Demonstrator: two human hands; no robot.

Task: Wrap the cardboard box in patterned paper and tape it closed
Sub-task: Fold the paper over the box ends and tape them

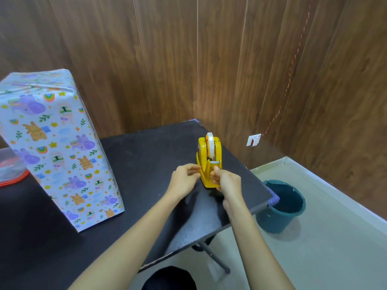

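A tall box point(56, 147) covered in white paper with purple and orange animal prints stands upright on the left of the black table point(146, 147). A yellow tape dispenser point(209, 158) with a clear tape roll sits near the table's right edge. My right hand point(227, 181) grips the dispenser's front end, thumb up by the cutter. My left hand point(184, 176) is at the dispenser's left side, fingers curled and pinching at its front; whether it holds a tape end is too blurred to tell.
A clear container with a red rim point(10, 168) sits at the far left behind the box. A teal bucket point(282, 206) stands on the floor just past the table's right corner. Wood-panelled walls close in behind, with a wall switch point(253, 140).
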